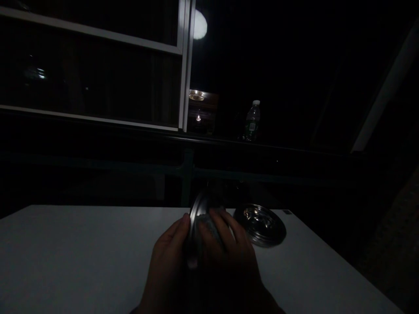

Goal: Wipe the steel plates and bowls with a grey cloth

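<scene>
My left hand (169, 248) grips a shiny steel plate (196, 209) by its left rim, thumb over the edge. The plate is tilted up on edge above the white table. Against its inner face my right hand (229, 244) presses a grey cloth (211, 224), fingers bent over it. The cloth's exact kind is hard to make out in the dark, and the right hand hides much of the plate. Several shiny steel plates, seemingly stacked (262, 224), lie on the table just right of my right hand.
The white table (81, 253) spreads to both sides, its far edge just beyond the plates. Behind it are a dark rail (186, 174) and a white-framed window (185, 65). A clear plastic bottle (252, 121) with a white cap stands on the ledge.
</scene>
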